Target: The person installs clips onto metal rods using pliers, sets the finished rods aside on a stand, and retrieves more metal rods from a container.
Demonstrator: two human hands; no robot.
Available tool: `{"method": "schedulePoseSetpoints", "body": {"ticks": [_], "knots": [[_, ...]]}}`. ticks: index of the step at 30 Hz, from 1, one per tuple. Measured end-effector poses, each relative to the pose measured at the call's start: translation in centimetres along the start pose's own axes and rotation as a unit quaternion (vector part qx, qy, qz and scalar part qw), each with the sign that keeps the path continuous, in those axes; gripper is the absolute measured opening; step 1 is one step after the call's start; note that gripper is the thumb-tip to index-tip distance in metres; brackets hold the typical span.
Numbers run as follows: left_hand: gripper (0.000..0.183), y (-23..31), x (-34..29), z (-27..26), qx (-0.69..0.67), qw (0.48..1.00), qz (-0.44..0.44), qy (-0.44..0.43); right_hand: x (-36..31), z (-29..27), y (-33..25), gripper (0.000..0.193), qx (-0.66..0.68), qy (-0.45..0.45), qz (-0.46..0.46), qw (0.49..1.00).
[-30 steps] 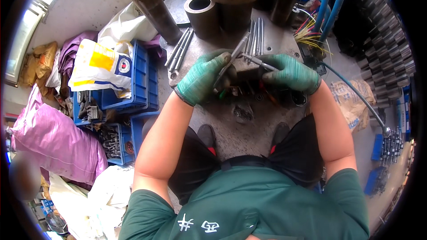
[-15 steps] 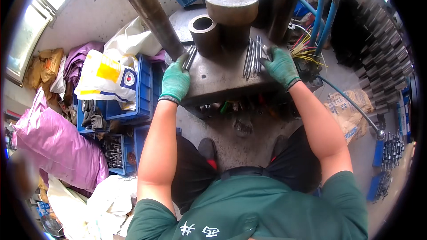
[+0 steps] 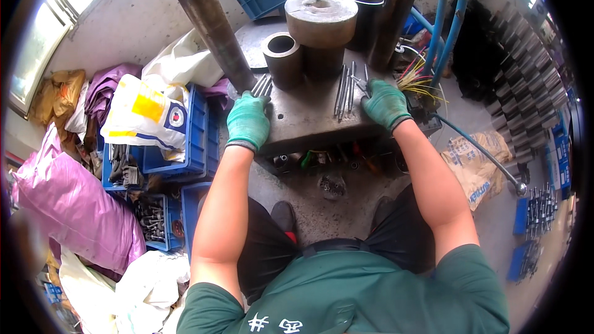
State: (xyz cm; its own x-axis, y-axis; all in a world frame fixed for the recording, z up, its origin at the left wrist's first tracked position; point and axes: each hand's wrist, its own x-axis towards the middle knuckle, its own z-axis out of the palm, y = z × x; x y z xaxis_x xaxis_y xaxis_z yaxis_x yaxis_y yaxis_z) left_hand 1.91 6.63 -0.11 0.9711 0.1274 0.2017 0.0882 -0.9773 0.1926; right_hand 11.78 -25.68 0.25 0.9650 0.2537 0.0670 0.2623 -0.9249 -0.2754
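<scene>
Both my hands wear green knit gloves and work at the near part of a steel press table [image 3: 303,114]. At the left edge, my left hand [image 3: 249,120] is closed on the near ends of several thin metal rods [image 3: 262,85], which fan out past the fingertips. My right hand [image 3: 386,105] pinches a rod or two [image 3: 361,84] at the right side; the fingers partly hide them. Just left of that hand, several similar rods [image 3: 342,94] lie roughly side by side on the table.
Behind the rods stand a short steel tube [image 3: 283,62] and a thick round block [image 3: 322,18]. Two steel columns [image 3: 213,31] [image 3: 399,15] flank them. Blue crates [image 3: 199,127] and sacks [image 3: 77,201] crowd the left. A hose [image 3: 482,148] and paper bag [image 3: 473,167] lie right.
The rods at my left hand have spread from a tight bundle into a fan. My right hand has moved slightly left, and the rods by it lie at different angles.
</scene>
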Motion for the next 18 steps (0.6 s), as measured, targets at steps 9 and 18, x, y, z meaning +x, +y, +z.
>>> {"method": "schedulePoseSetpoints", "body": {"ticks": [9, 18], "knots": [[0.028, 2.7, -0.3, 2.6, -0.382, 0.923, 0.001, 0.056, -1.2, 0.4, -1.0, 0.047, 0.559, 0.018, 0.039, 0.828], [0.029, 8.0, -1.7, 0.9, -0.776, 0.566, -0.237, -0.146, -6.8, 0.2, -8.4, 0.016, 0.453, -0.039, -0.165, 0.875]]}}
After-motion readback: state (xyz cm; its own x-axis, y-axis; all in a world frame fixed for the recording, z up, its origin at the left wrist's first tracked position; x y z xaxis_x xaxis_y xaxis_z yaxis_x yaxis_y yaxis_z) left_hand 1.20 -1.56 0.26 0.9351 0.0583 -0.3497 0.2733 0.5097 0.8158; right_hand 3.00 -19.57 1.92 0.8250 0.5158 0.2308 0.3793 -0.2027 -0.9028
